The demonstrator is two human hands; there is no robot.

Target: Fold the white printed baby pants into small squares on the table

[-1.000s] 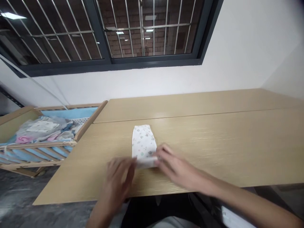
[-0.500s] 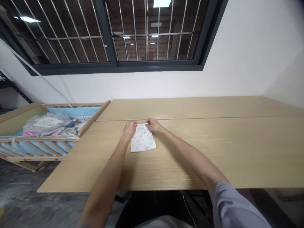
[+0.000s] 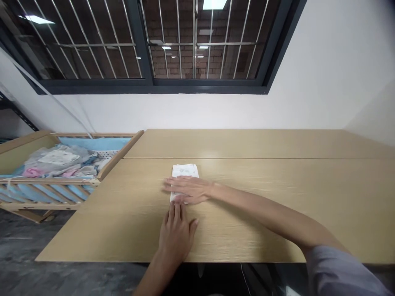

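A folded white cloth point(image 3: 185, 170) with a small print lies flat on the light wooden table point(image 3: 277, 197). Across its middle rests my right hand point(image 3: 189, 189), palm down with the fingers stretched out to the left, hiding much of the fabric. My left hand point(image 3: 175, 232) lies on the table just in front, its fingers extended away from me and the tips at the cloth's near edge, partly under my right hand. Neither hand grips anything. What kind of cloth item it is cannot be made out.
To the left of the table stands a wooden crib point(image 3: 101, 174) with a blue lining, holding a pile of clothes and plastic bags point(image 3: 60, 158). A white wall and a barred window point(image 3: 151, 84) are behind the table. A seam runs along the tabletop.
Both hands have let go of the cloth's far corners. My right hand now lies flat across it, and my left hand has come back to its near edge.
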